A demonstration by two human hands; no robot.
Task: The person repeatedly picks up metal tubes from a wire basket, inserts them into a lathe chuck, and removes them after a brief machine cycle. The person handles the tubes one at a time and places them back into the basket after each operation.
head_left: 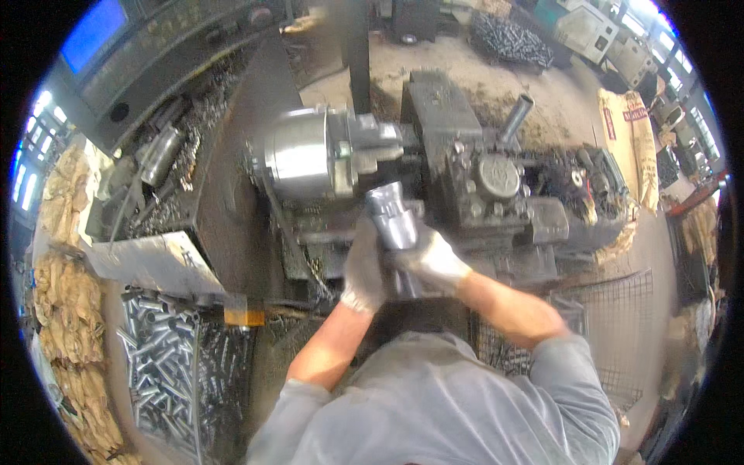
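In front of the lathe, a shiny stepped metal cylinder (395,221) is held tilted between my two gloved hands. My left hand (364,265), in a whitish work glove, closes along its left side. From the right, my right hand (435,260), gloved alike, wraps its lower part. Motion blur smears the fingertips, and some fingers hide behind the metal. Just beyond the cylinder's top end is the lathe chuck (298,153), a broad bright drum with stepped jaws (372,147) on its right face.
A carriage with a round cap (498,177) stands right of the chuck, a tube (518,118) sticking up behind it. Many metal tubes (159,356) fill a bin at lower left. Brown sacks (66,310) line the left side. A wire basket (620,325) sits at lower right.
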